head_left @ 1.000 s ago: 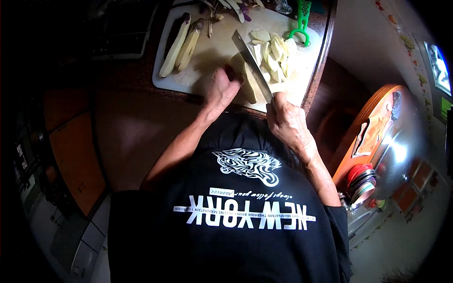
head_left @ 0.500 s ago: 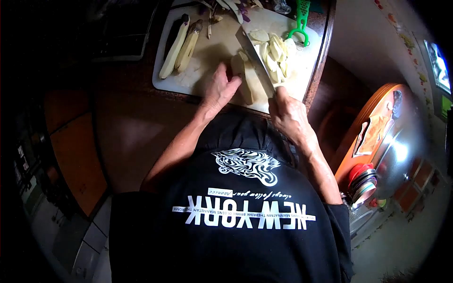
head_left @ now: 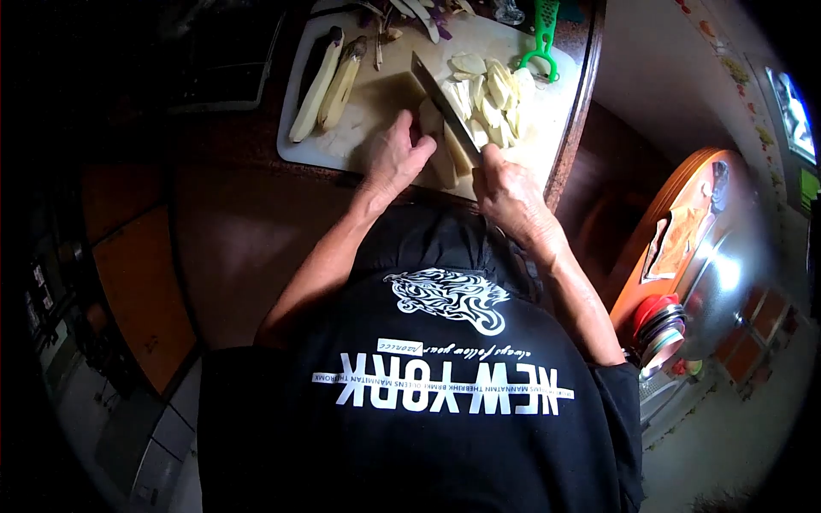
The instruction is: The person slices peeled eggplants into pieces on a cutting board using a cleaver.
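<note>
White board on the counter bears two peeled eggplants, one green peeler and slices too overlapped to count. At the board's near edge lies one piece, pale and long, with one knife over it, clenched in the right hand. Whether the left hand, curled beside the piece, grips it, I cannot tell.
</note>
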Action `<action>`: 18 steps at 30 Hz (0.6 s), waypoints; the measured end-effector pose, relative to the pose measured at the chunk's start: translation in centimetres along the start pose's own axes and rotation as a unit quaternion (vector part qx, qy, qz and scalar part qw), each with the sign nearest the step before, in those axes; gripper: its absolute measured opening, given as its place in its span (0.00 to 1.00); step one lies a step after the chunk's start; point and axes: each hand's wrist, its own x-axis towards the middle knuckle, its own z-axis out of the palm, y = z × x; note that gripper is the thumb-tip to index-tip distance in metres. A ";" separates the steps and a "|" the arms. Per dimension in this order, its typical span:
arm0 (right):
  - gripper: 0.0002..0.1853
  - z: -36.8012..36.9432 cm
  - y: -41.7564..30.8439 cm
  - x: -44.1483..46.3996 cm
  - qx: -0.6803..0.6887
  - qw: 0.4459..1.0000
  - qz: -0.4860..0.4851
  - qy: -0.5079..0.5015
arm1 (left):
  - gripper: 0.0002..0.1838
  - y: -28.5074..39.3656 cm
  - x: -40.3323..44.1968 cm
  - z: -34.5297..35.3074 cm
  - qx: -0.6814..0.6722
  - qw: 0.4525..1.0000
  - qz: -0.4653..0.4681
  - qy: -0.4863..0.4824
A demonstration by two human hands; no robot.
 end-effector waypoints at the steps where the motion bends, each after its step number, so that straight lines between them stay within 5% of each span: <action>1: 0.07 -0.7 -0.1 -0.1 0.026 1.000 0.001 0.005 | 0.22 -0.4 0.2 0.4 -0.051 0.999 0.011 0.013; 5: 0.06 -3.4 -1.0 -1.7 0.026 0.999 0.030 -0.027 | 0.23 -0.9 0.0 0.3 0.016 0.997 0.046 0.059; 7: 0.06 -3.8 -1.5 -1.9 0.021 0.998 0.033 -0.042 | 0.23 0.2 0.0 -0.3 -0.035 0.999 0.016 -0.036; 11: 0.07 -3.5 -1.7 -1.6 -0.002 0.998 0.027 -0.063 | 0.22 -1.8 0.3 -0.1 -0.005 0.998 0.029 -0.048; 18: 0.07 0.3 0.1 0.2 -0.024 0.999 -0.035 -0.016 | 0.20 -2.2 0.4 0.6 -0.006 0.998 0.047 0.046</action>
